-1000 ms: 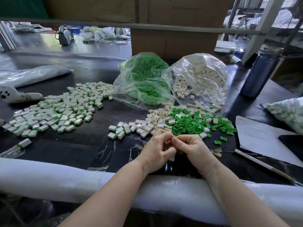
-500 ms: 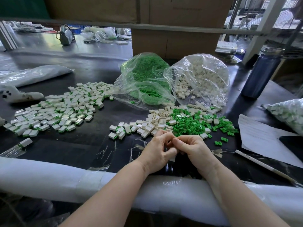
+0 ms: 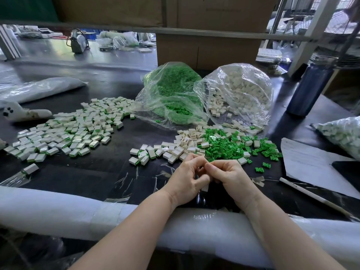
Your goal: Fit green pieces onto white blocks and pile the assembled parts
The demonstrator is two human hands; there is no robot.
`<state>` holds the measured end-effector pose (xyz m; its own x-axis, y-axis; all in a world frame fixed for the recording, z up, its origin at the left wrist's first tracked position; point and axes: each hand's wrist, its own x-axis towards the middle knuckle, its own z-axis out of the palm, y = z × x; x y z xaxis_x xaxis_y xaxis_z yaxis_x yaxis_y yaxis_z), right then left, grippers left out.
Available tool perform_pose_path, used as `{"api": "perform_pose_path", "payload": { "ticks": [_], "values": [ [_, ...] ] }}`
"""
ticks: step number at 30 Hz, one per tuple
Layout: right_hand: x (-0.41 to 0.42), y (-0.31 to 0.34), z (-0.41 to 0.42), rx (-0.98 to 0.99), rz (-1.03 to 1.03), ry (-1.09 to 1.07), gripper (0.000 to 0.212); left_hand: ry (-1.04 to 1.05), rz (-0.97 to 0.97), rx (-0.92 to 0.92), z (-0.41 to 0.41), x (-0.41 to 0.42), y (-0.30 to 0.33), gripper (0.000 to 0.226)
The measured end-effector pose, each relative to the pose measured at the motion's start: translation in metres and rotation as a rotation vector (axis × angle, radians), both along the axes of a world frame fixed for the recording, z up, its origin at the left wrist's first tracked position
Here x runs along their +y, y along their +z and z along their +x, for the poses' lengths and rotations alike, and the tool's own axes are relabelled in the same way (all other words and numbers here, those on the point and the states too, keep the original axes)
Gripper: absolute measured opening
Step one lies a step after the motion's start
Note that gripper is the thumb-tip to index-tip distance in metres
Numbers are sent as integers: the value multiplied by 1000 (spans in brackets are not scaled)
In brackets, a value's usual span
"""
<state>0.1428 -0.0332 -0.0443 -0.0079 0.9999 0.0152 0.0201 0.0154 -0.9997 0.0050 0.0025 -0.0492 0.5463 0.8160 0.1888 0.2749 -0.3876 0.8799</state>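
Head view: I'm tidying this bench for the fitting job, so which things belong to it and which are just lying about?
Job:
loose green plastic pieces
loose white plastic blocks
spread pile of assembled white-and-green parts
clear bag of green pieces
clear bag of white blocks
left hand
right hand

Lying about:
dark blue bottle
white paper sheet
white pen

Even, fairly bright daylight fills the scene, seeming to come from windows [image 3: 339, 14] at the upper right. The dark table [image 3: 109, 172] shows pale sheen behind the clear bags [image 3: 233, 94], whose plastic carries white glare patches. The white padded edge [image 3: 58, 207] in front of the table also glints. Shadows are soft and faint. Wide-angle distortion bends the shelf rail [image 3: 175, 33] and this padded edge. The far background looks slightly soft and hazy.
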Motion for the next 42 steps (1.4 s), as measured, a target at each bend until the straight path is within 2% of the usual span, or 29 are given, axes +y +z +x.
{"api": "perform_pose_path", "payload": {
  "ticks": [11,14,18,36,42],
  "values": [
    [0,0,-1,57,-2,7,25,10,-9,-6,0,-1,2,13],
    [-1,2,-1,66,-10,32,29,4,-16,-35,0,-1,2,20],
    [-2,2,1,16,-28,28,20,-12,-17,-22,-1,-1,2,29],
    [-1,2,0,9,-23,-18,21,-9,-18,5,0,-3,5,16],
    [-2,4,-5,-6,72,-41,32,39,-70,-99,0,-3,8,9]
  ]
}}
